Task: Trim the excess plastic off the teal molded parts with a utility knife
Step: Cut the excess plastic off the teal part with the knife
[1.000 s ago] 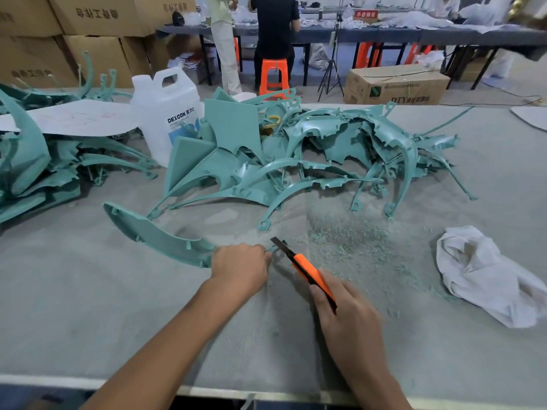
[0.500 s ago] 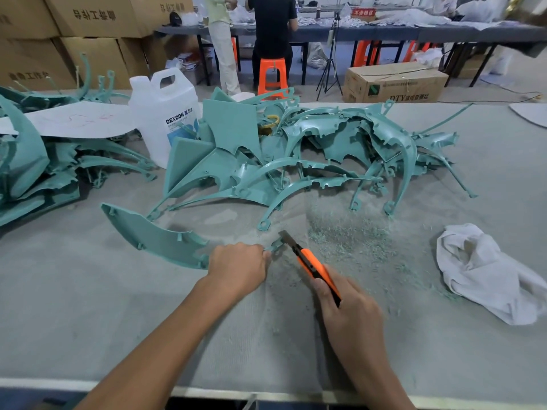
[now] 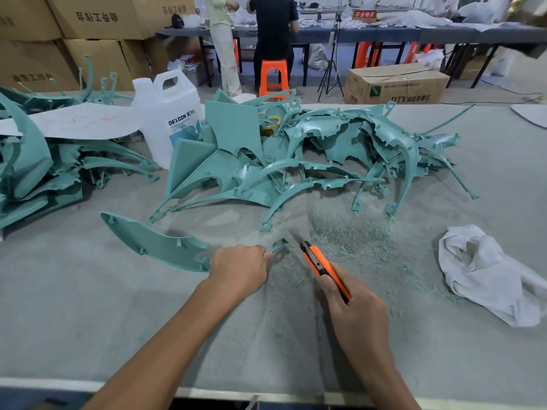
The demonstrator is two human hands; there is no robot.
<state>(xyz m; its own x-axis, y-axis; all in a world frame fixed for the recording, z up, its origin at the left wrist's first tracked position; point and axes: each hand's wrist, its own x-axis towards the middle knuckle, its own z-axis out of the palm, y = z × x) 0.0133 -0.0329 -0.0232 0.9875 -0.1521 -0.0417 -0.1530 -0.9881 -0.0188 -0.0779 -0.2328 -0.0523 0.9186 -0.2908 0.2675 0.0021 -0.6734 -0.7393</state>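
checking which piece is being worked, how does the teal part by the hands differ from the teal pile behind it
The held part lies alone on the table; the pile is many parts tangled and stacked. The left hand grips the held part, with the utility knife in the right hand near its tip; nobody touches the pile. Both are teal moulded plastic.

Teal curved molded plastic panel (image 3: 154, 244), lower centre-left: solid colour, no pattern. Heap of molded plastic parts (image 3: 296, 161), mid-frame: same teal. Slim plastic utility knife (image 3: 321, 266): orange body, black tip and edge. Grey fabric-covered counter (image 3: 88, 306): plain, speckled with teal shavings (image 3: 349, 232) right of centre. Crumpled cloth rag (image 3: 488, 276), right: white. Plastic jug (image 3: 159, 105), upper left: white, blue label. Cardboard boxes (image 3: 88, 25): brown, dark print.
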